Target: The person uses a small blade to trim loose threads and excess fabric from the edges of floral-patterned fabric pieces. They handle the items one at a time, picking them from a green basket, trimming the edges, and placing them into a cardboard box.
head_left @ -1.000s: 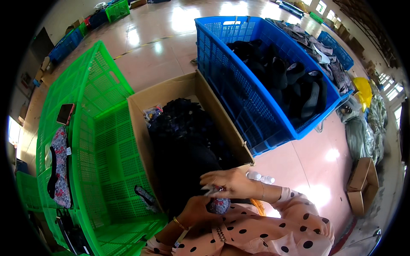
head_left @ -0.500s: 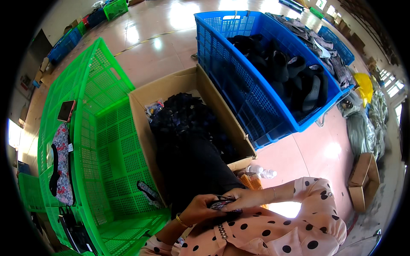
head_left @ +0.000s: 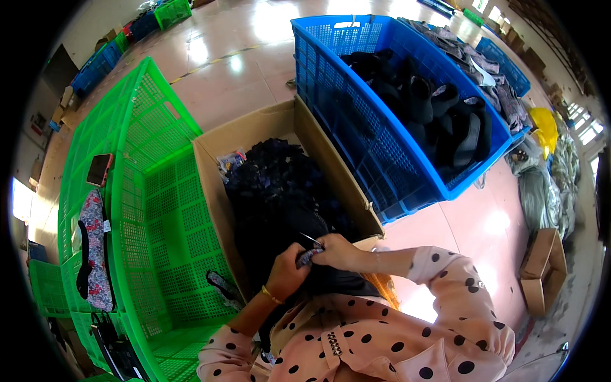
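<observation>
Over the near end of the cardboard box, my two hands meet at a small piece of patterned fabric (head_left: 309,257). My left hand (head_left: 287,272) is closed around the piece, a yellow band on its wrist. My right hand (head_left: 340,253) is closed too, touching the fabric's other side. From its fist sticks a thin metal blade (head_left: 310,239), apparently of thread snips; the handles are hidden in my palm. Dark fabric scraps (head_left: 280,175) fill much of the cardboard box (head_left: 210,149), and my black-clad legs reach toward it.
On the left, a green crate (head_left: 137,254) bears a phone (head_left: 100,170) and a floral fabric piece with black edging (head_left: 95,248). Another patterned piece (head_left: 223,288) lies inside it. A blue crate (head_left: 375,137) at right holds black shoe-like items (head_left: 445,121). A small open carton (head_left: 541,270) stands far right.
Both hands have moved up and forward, away from my body toward the box, with the fabric piece between them. The metal blade now shows above my right fist.
</observation>
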{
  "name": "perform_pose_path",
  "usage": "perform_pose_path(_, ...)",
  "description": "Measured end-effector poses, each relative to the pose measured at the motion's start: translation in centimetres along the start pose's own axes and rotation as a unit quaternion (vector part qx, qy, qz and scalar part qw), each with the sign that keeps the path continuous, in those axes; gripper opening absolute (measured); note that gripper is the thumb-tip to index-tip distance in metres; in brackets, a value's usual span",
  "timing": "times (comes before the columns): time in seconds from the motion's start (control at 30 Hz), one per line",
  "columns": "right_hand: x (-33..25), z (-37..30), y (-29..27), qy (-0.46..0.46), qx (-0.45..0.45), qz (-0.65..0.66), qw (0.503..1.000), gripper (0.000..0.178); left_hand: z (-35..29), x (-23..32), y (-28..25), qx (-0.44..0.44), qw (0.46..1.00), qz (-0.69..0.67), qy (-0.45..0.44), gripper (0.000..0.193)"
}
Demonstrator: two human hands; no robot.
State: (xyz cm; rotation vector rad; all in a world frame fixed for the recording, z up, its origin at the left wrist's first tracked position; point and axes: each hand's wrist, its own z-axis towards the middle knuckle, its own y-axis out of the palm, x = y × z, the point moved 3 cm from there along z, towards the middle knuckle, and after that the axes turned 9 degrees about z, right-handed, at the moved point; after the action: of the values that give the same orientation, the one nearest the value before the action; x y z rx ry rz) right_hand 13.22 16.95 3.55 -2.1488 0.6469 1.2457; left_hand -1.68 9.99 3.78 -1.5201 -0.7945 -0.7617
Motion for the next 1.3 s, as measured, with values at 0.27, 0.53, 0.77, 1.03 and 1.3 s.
perform_pose_path(0.27,0.6,3.9,1.0,-0.149,0.032,-0.257,0.954,0.031,1.9,-3.6,1.0,0.154,0.983,0.088,0.056,0.02)
perform_pose_path(0.53,-2.4,-1.6,-1.6,-0.291,-0.133,-0.336,0.886,0.05,-0.1,-3.3,1.3,0.146,0.985,0.079,0.05,0.019)
perform_pose_path(0.77,0.9,-0.8,-1.3,-0.299,-0.091,-0.247,0.917,0.045,-0.4,-2.3,-0.6,0.018,0.997,0.019,0.072,0.033)
perform_pose_path(1.03,2.8,1.0,-2.1,-0.262,-0.077,-0.161,0.948,0.037,0.3,-1.3,-1.4,-0.026,0.979,0.124,0.16,0.051)
perform_pose_path(1.3,2.6,5.1,-2.1,-0.275,0.139,-0.205,0.929,0.037,4.4,-3.1,-0.1,0.136,0.96,0.201,0.141,0.027)
